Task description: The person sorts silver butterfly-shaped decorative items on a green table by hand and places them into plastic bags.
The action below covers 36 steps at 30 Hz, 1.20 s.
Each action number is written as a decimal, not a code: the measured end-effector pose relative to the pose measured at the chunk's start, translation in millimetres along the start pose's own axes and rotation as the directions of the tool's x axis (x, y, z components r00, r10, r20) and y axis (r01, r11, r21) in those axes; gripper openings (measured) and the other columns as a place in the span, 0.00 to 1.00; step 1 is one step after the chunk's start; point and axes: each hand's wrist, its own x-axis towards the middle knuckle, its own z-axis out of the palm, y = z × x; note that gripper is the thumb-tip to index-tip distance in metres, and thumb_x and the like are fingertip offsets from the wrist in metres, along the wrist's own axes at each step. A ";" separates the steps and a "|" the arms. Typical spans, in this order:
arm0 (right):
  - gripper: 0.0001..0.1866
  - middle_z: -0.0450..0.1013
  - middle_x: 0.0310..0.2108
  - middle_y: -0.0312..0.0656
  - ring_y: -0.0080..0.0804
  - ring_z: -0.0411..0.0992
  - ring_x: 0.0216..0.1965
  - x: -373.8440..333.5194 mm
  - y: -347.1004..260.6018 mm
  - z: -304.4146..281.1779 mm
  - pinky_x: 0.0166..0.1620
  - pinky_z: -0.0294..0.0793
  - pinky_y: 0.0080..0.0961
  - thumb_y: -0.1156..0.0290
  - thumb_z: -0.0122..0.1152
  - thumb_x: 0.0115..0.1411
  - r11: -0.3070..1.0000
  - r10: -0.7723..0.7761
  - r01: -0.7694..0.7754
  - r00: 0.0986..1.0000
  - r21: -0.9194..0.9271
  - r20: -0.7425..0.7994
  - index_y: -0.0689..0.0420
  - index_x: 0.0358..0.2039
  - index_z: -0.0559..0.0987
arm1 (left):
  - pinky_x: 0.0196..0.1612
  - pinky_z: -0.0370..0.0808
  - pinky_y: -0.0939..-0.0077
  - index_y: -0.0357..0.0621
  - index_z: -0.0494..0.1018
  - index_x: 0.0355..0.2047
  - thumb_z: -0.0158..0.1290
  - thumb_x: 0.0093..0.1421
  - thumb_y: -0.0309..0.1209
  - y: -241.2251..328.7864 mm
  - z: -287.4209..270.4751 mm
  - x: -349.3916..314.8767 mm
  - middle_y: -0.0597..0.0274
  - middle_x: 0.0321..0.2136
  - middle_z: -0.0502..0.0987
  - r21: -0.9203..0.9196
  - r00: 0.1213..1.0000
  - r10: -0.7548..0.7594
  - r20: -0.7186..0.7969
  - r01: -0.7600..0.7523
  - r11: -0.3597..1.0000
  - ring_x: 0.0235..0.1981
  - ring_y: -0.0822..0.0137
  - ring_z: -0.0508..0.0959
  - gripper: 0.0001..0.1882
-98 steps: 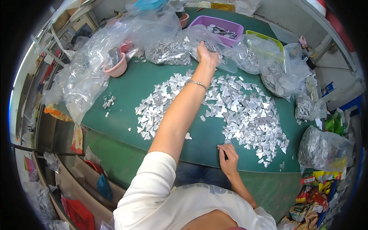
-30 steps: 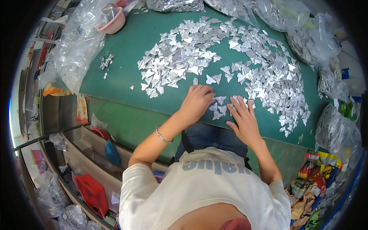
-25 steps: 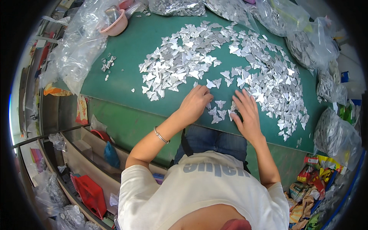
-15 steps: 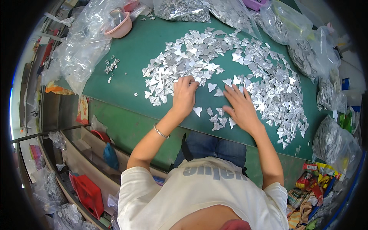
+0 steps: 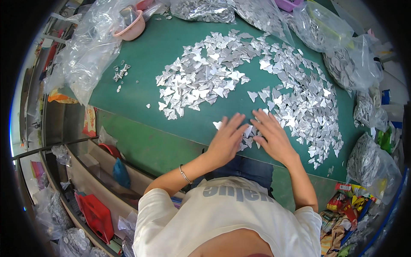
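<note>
Both of my hands are over the near edge of a green table (image 5: 141, 111). My left hand (image 5: 227, 139) has its fingers spread and holds nothing I can see. Close beside it, my right hand (image 5: 274, 135) is also spread, fingertips at the near left side of a heap of flat silver metal pieces (image 5: 308, 103). Several small silver pieces (image 5: 246, 139) lie between and partly under the hands. A second heap of silver pieces (image 5: 205, 73) lies farther off to the left; the pieces look winged or three-pointed.
Clear plastic bags of metal pieces (image 5: 203, 10) line the far edge, more bags (image 5: 370, 162) the right. A pink bowl (image 5: 130, 28) stands far left beside crumpled plastic sheeting (image 5: 92, 47). Small metal bits (image 5: 122, 73) lie near it. Shelves with a red bin (image 5: 94, 216) are lower left.
My left hand has left the left heap, come right and nearer me, and spread its fingers. My right hand has moved slightly nearer me. Loose pieces between the heaps have shifted.
</note>
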 end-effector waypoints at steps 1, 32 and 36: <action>0.27 0.58 0.60 0.47 0.44 0.52 0.63 2.0 3.6 -2.6 0.63 0.48 0.46 0.63 0.57 0.56 1.000 0.016 -0.017 0.997 -0.012 -0.078 0.61 0.54 0.67 | 0.61 0.49 0.45 0.38 0.60 0.56 0.47 0.55 0.20 3.3 -5.1 -0.2 0.46 0.60 0.56 0.078 0.997 -0.048 -0.058 0.053 0.996 0.63 0.45 0.53 0.26; 0.35 0.54 0.62 0.49 0.47 0.47 0.65 -55.1 -37.9 33.7 0.63 0.45 0.52 0.67 0.60 0.53 0.972 0.232 -0.215 0.945 0.096 -0.230 0.63 0.59 0.59 | 0.41 0.70 0.76 0.35 0.72 0.43 0.46 0.60 0.23 22.2 6.8 -54.7 0.56 0.35 0.74 -0.538 0.960 -0.250 -0.127 0.145 0.830 0.35 0.68 0.74 0.11; 0.23 0.63 0.55 0.45 0.45 0.59 0.57 -49.2 -29.6 31.5 0.56 0.52 0.45 0.70 0.60 0.51 0.954 0.225 -0.285 0.890 -0.099 -0.397 0.59 0.49 0.71 | 0.36 0.69 0.83 0.37 0.73 0.42 0.48 0.62 0.27 22.8 19.3 -83.8 0.66 0.29 0.74 -0.643 0.799 -0.401 0.447 0.599 0.477 0.31 0.77 0.72 0.10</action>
